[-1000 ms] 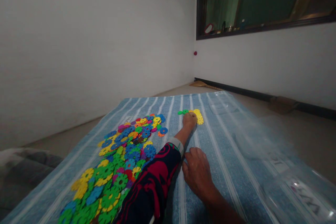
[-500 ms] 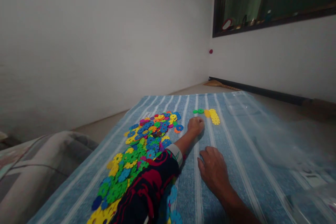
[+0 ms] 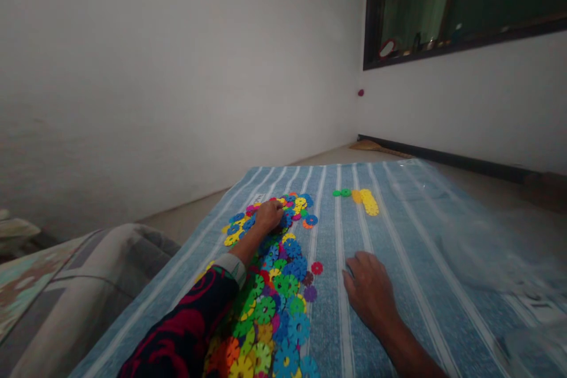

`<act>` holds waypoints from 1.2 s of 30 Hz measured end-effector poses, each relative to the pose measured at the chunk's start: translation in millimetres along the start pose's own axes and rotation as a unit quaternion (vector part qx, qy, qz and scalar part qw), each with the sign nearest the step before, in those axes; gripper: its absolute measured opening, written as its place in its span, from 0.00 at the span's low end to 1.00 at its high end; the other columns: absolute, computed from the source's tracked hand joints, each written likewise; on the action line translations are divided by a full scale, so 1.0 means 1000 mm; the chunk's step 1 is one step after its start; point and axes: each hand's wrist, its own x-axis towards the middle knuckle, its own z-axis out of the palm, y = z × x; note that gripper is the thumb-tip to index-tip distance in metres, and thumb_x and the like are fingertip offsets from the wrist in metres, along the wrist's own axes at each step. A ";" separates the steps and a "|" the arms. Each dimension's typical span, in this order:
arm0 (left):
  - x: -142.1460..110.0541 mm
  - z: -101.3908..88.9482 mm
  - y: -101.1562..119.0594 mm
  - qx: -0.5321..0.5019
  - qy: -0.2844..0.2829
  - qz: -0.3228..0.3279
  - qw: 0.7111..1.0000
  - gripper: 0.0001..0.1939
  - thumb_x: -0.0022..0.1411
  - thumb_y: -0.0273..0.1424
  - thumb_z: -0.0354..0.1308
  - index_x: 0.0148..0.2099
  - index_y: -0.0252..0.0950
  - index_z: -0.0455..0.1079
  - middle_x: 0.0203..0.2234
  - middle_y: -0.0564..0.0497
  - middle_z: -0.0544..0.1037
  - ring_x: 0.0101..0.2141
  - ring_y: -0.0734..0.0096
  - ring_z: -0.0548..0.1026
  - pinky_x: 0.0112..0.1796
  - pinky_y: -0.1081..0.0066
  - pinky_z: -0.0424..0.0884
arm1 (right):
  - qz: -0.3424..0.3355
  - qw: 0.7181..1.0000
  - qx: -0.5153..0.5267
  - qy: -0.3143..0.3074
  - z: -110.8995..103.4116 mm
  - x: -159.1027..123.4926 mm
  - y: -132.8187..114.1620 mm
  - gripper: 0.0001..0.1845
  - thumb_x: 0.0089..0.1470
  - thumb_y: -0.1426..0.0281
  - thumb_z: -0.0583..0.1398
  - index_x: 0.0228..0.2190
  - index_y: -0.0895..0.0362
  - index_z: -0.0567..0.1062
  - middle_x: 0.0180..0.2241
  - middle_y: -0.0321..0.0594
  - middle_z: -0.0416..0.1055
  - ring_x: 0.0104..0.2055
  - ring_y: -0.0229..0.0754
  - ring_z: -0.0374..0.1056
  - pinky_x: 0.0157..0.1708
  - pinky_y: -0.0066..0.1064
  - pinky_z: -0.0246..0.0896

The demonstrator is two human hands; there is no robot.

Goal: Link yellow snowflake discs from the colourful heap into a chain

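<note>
A: Where are the thin, flower-notched plastic discs in mixed colours [image 3: 264, 310] to be found?

B: They are heaped in a long, overlapping spread on the blue-and-white striped cloth [image 3: 328, 336], and part of the far end is covered by the left hand [image 3: 269, 217]. Its fingers are drawn together; whether a disc is pinched cannot be told.

A: How should they be expected to handle?

B: As light and fairly stiff, it is judged, with smooth faces that may slide over one another. A disc is best gripped by its notched rim, between thumb and forefinger; neighbours could be dragged along.

A: And the right hand [image 3: 370, 286]?

B: It is rested near a loose red notched disc [image 3: 317, 268], fingers loosely bent, thumb set apart; no disc is seen in it.

A: What is laid farther out?

B: Two green notched discs [image 3: 346, 193], then an overlapping row of yellow discs [image 3: 370, 203]. At the right, blurred transparent plastic packaging [image 3: 529, 289] is spread.
</note>
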 end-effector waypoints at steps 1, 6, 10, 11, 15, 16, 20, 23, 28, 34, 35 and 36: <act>0.003 0.004 0.004 0.009 0.000 0.006 1.000 0.14 0.58 0.26 0.52 0.41 0.38 0.79 0.39 0.48 0.82 0.43 0.63 0.76 0.44 0.71 0.67 | 0.000 1.000 0.001 0.001 0.000 0.000 0.000 0.05 0.56 0.76 0.59 0.29 0.55 0.72 0.34 0.41 0.67 0.41 0.46 0.61 0.43 0.37 0.54; 0.027 0.025 0.036 0.043 -0.007 0.033 0.999 0.15 0.61 0.29 0.51 0.46 0.38 0.77 0.45 0.45 0.81 0.48 0.62 0.75 0.46 0.70 0.68 | -0.005 1.000 0.013 0.005 0.003 0.000 0.001 0.05 0.55 0.76 0.59 0.29 0.55 0.71 0.34 0.41 0.67 0.41 0.47 0.61 0.43 0.37 0.55; 0.049 0.035 0.053 0.062 -0.025 0.033 0.997 0.16 0.59 0.31 0.54 0.49 0.38 0.76 0.47 0.43 0.80 0.49 0.59 0.76 0.48 0.68 0.69 | 0.000 1.000 0.020 0.008 0.003 0.001 0.001 0.06 0.55 0.77 0.59 0.29 0.55 0.71 0.33 0.40 0.67 0.41 0.46 0.61 0.43 0.37 0.54; 0.052 0.035 0.056 0.068 -0.030 0.028 0.997 0.16 0.59 0.30 0.55 0.48 0.38 0.77 0.46 0.42 0.80 0.48 0.58 0.76 0.48 0.67 0.69 | 0.004 1.000 0.023 0.006 0.003 0.002 0.000 0.06 0.55 0.77 0.59 0.29 0.55 0.71 0.33 0.40 0.67 0.41 0.46 0.61 0.43 0.37 0.54; 0.058 0.037 0.061 0.085 -0.031 0.010 0.996 0.14 0.57 0.29 0.56 0.44 0.35 0.78 0.44 0.38 0.80 0.48 0.52 0.77 0.46 0.62 0.71 | 0.015 1.000 0.027 -0.003 0.002 0.003 -0.001 0.05 0.55 0.76 0.59 0.29 0.55 0.71 0.34 0.40 0.67 0.42 0.46 0.61 0.44 0.37 0.54; 0.057 0.038 0.061 0.085 -0.026 0.010 0.996 0.14 0.57 0.29 0.56 0.44 0.35 0.78 0.45 0.37 0.80 0.48 0.52 0.76 0.46 0.61 0.70 | 0.016 0.999 0.027 -0.004 0.002 0.003 -0.001 0.05 0.54 0.76 0.60 0.29 0.55 0.72 0.34 0.40 0.67 0.42 0.46 0.61 0.44 0.37 0.54; 0.052 0.039 0.062 0.070 -0.004 0.019 0.997 0.14 0.56 0.28 0.57 0.44 0.35 0.77 0.45 0.37 0.79 0.49 0.50 0.75 0.47 0.59 0.70 | 0.020 1.000 0.021 0.002 0.000 0.005 -0.003 0.05 0.53 0.76 0.61 0.30 0.54 0.72 0.34 0.40 0.67 0.41 0.46 0.61 0.44 0.37 0.55; 0.051 0.039 0.064 0.039 0.012 0.028 0.999 0.16 0.54 0.23 0.56 0.45 0.35 0.77 0.46 0.38 0.79 0.49 0.52 0.75 0.48 0.60 0.69 | 0.022 1.000 0.018 0.009 -0.001 0.006 -0.004 0.05 0.52 0.76 0.61 0.30 0.54 0.72 0.34 0.40 0.67 0.41 0.46 0.60 0.45 0.37 0.55; 0.057 0.042 0.079 -0.050 0.011 0.051 0.997 0.15 0.52 0.19 0.56 0.40 0.36 0.79 0.39 0.44 0.82 0.45 0.59 0.78 0.48 0.67 0.71 | 0.023 1.000 0.017 0.007 0.001 0.007 -0.004 0.04 0.52 0.76 0.61 0.31 0.55 0.73 0.35 0.41 0.68 0.42 0.47 0.60 0.45 0.37 0.55; 0.053 0.071 0.140 -0.196 -0.010 0.118 0.973 0.13 0.55 0.23 0.59 0.42 0.34 0.79 0.33 0.48 0.83 0.35 0.68 0.80 0.39 0.72 0.74 | 0.022 1.000 0.015 0.008 0.000 0.008 -0.004 0.05 0.52 0.76 0.61 0.30 0.54 0.72 0.35 0.40 0.67 0.42 0.46 0.60 0.44 0.37 0.55; 0.051 0.078 0.152 -0.217 -0.012 0.127 0.968 0.13 0.55 0.23 0.59 0.42 0.34 0.79 0.33 0.48 0.83 0.34 0.69 0.80 0.39 0.71 0.75 | 0.023 1.000 0.016 0.007 0.000 0.008 -0.004 0.05 0.52 0.76 0.61 0.30 0.54 0.72 0.35 0.40 0.67 0.41 0.46 0.60 0.44 0.37 0.54; 0.049 0.085 0.165 -0.235 -0.014 0.135 0.963 0.14 0.54 0.23 0.59 0.43 0.33 0.79 0.33 0.47 0.83 0.33 0.69 0.80 0.38 0.71 0.75 | 0.022 1.000 0.017 0.005 0.000 0.008 -0.004 0.04 0.53 0.76 0.61 0.30 0.54 0.72 0.35 0.40 0.67 0.41 0.46 0.60 0.44 0.37 0.54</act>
